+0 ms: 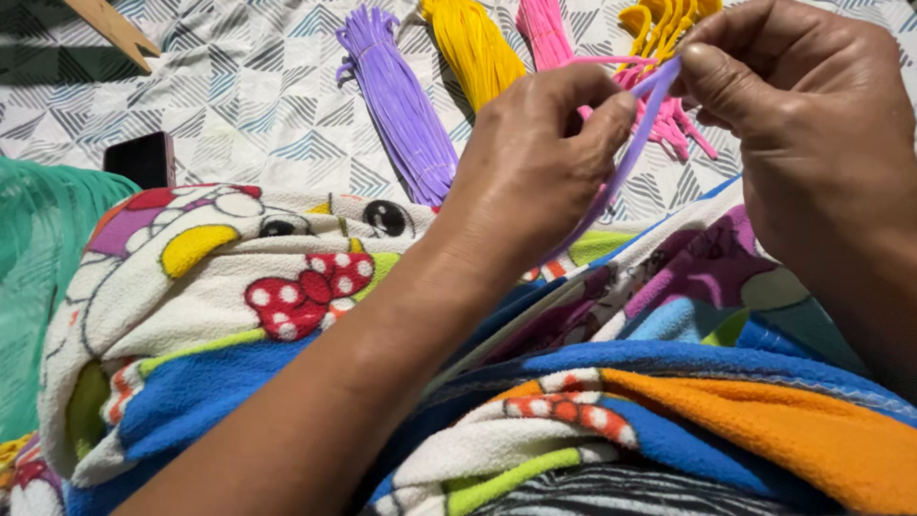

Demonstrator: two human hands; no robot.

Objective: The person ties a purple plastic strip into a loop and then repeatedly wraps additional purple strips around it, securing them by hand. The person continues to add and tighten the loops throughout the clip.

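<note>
My left hand (540, 162) and my right hand (812, 124) are raised over my lap, both pinching a thin purple strip (642, 124) that runs between their fingertips. A pink strip (611, 60) crosses at the same spot, by my left thumb. Beyond the hands, bundles of strips lie on a patterned sheet (248, 86): a purple bundle (401, 105), a yellow bundle (475, 48), a pink bundle (549, 29) and a curled yellow bundle (664, 24), partly hidden by my right hand.
A bright cartoon-print fleece blanket (287, 287) covers my lap. A dark phone (141, 158) lies on the sheet at the left, next to green netting (33, 287). A wooden piece (115, 29) sits at the top left corner.
</note>
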